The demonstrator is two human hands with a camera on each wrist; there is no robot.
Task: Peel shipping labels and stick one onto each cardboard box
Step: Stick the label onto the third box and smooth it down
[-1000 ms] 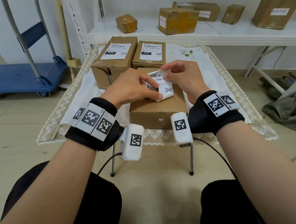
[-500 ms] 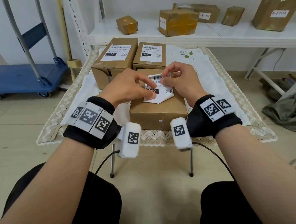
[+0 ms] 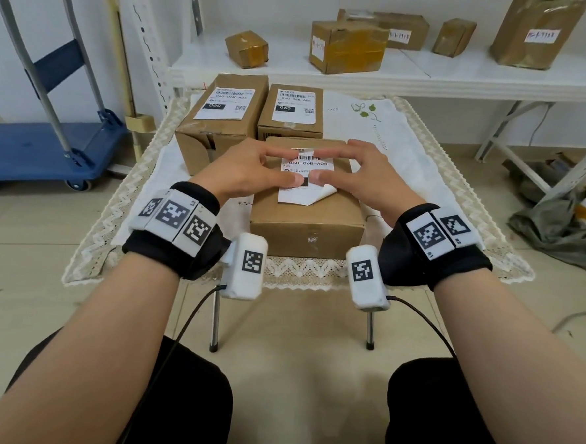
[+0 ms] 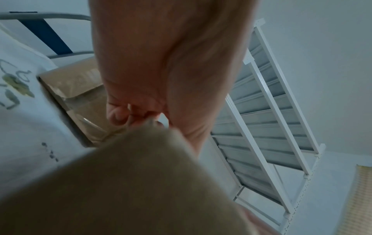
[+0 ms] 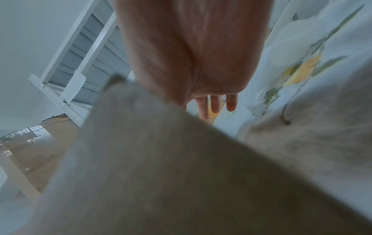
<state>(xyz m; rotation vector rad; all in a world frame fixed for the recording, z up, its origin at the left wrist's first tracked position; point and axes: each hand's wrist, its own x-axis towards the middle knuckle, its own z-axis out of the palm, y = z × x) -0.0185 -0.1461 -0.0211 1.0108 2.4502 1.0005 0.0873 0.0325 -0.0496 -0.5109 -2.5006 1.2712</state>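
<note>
A plain cardboard box sits at the near edge of the small table. A white shipping label lies on its top, with the lower right corner curled up. My left hand presses the label's left side with thumb and forefinger. My right hand presses the right side with straight fingers. Behind stand two boxes with labels on top, one at the left and one at the right. Both wrist views are blurred: palm of the left hand, right fingers, box edge.
A lace-edged white cloth covers the table. A white shelf behind it bears several brown parcels. A blue hand cart stands to the left on the floor. Grey-green cloth lies on the floor at right.
The label was held tilted above the near box by both hands. It now lies flat on the box top, and both hands have spread onto it.
</note>
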